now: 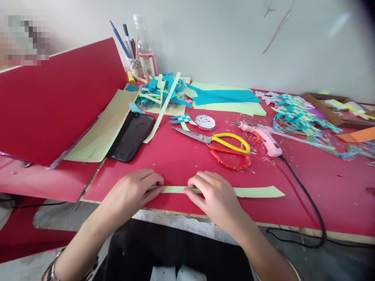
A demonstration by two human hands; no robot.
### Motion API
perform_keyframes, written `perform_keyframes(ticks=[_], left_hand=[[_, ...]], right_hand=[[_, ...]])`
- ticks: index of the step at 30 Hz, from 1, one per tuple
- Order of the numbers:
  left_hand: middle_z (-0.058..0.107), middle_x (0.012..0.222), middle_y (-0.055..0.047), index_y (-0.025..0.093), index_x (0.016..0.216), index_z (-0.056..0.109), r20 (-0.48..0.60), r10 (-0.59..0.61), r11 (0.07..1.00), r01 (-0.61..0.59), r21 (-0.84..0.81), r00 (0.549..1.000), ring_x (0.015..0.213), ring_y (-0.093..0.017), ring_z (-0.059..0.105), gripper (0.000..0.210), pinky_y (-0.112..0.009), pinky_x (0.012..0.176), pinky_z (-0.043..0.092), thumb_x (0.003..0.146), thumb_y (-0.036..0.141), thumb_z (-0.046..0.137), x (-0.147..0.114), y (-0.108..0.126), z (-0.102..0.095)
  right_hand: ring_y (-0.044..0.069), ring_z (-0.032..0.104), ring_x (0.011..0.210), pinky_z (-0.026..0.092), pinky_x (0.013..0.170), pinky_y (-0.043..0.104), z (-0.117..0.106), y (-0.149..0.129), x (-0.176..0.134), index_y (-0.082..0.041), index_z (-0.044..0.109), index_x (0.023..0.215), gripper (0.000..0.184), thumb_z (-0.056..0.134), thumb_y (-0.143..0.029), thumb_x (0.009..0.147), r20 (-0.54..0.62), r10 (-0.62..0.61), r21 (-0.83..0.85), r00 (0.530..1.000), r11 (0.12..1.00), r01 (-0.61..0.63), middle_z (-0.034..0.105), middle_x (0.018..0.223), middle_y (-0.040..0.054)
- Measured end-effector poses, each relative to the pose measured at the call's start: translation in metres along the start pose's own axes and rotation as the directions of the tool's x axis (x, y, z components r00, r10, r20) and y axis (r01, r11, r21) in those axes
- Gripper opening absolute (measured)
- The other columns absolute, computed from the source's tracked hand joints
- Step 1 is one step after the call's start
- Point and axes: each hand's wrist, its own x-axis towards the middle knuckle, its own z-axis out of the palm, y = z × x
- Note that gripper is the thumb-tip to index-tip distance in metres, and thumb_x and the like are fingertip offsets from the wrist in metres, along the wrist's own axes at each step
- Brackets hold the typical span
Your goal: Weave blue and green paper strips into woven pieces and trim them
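A pale green paper strip (258, 192) lies lengthwise along the front of the red table. My left hand (140, 187) pinches its left end between thumb and fingers. Near the strip's middle, my right hand (209, 191) also has it pinched, and the longer free end runs out to the right. Between the two hands the strip looks narrower, maybe folded, though I cannot be sure. Beyond my hands lie scissors (205, 138) with one yellow and one red handle. A small woven blue and green paper piece (183, 118) sits behind the scissors.
A pink glue gun (262, 138) with a black cord rests at right. A black phone (133, 136) lies left, beside a raised red board (67, 101). Paper scraps (166, 91), a round lid (205, 122), blue sheets (225, 95), woven pieces (301, 113) and a bottle (146, 50) stand behind.
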Motion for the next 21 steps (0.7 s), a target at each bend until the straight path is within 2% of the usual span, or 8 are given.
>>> perform_keyframes(ticks=[7, 10, 14, 16, 19, 21], left_hand=[[0.057, 0.086, -0.003, 0.019, 0.089, 0.054, 0.002, -0.061, 0.998, 0.061, -0.005, 0.998, 0.075, -0.013, 0.055, 0.019, -0.023, 0.067, 0.044, 0.085, 0.026, 0.037, -0.008, -0.003, -0.002], [0.055, 0.092, -0.004, 0.019, 0.092, 0.053, -0.021, -0.070, 0.997, 0.071, 0.041, 0.997, 0.077, -0.013, 0.055, 0.020, -0.023, 0.068, 0.044, 0.085, 0.023, 0.036, -0.012, -0.002, -0.005], [0.055, 0.099, -0.006, 0.021, 0.090, 0.058, -0.060, 0.036, 0.971, -0.020, 0.238, 0.998, 0.089, -0.020, 0.051, 0.021, -0.032, 0.074, 0.043, 0.082, 0.017, 0.040, -0.016, 0.004, -0.010], [0.057, 0.099, -0.006, 0.022, 0.092, 0.059, -0.045, 0.093, 0.946, -0.074, 0.314, 0.995, 0.090, -0.022, 0.051, 0.023, -0.034, 0.075, 0.043, 0.081, 0.015, 0.040, -0.019, 0.008, -0.010], [0.059, 0.093, -0.006, 0.018, 0.094, 0.058, -0.035, 0.121, 0.919, -0.098, 0.381, 0.992, 0.084, -0.019, 0.054, 0.026, -0.031, 0.071, 0.045, 0.081, 0.011, 0.036, -0.025, 0.016, -0.004], [0.059, 0.090, -0.007, 0.016, 0.093, 0.058, -0.092, 0.127, 0.890, -0.073, 0.450, 0.988, 0.081, -0.019, 0.055, 0.025, -0.030, 0.068, 0.046, 0.082, 0.013, 0.035, -0.030, 0.022, 0.001]], right_hand=[[0.012, 0.046, 0.063, 0.029, 0.059, 0.024, -0.001, -0.002, 0.001, -0.018, 0.050, 0.070, 0.013, 0.052, -0.027, 0.080, 0.011, 0.050, -0.015, 0.999, 0.999, -0.050, 0.054, 0.067, -0.0003], [0.012, 0.046, 0.063, 0.029, 0.058, 0.024, -0.002, -0.002, 0.002, -0.018, 0.050, 0.070, 0.013, 0.053, -0.027, 0.079, 0.014, 0.046, -0.026, 0.999, 0.999, -0.046, 0.054, 0.067, -0.0006], [0.012, 0.047, 0.063, 0.029, 0.058, 0.024, -0.002, -0.002, 0.002, -0.018, 0.050, 0.070, 0.012, 0.054, -0.027, 0.079, 0.021, 0.038, -0.040, 0.999, 0.999, -0.037, 0.054, 0.067, -0.0007], [0.012, 0.047, 0.064, 0.030, 0.058, 0.024, -0.003, -0.002, 0.003, -0.018, 0.051, 0.070, 0.012, 0.054, -0.027, 0.078, 0.027, 0.037, -0.048, 0.999, 0.998, -0.036, 0.054, 0.068, -0.0007], [0.012, 0.048, 0.065, 0.030, 0.059, 0.024, -0.003, -0.003, 0.003, -0.018, 0.051, 0.071, 0.013, 0.053, -0.027, 0.079, 0.031, 0.035, -0.043, 0.999, 0.998, -0.034, 0.055, 0.069, -0.0010], [0.011, 0.048, 0.065, 0.031, 0.059, 0.024, -0.005, -0.003, 0.002, -0.018, 0.051, 0.071, 0.013, 0.053, -0.027, 0.079, 0.027, 0.020, -0.035, 0.999, 0.999, -0.019, 0.055, 0.069, -0.0010]])
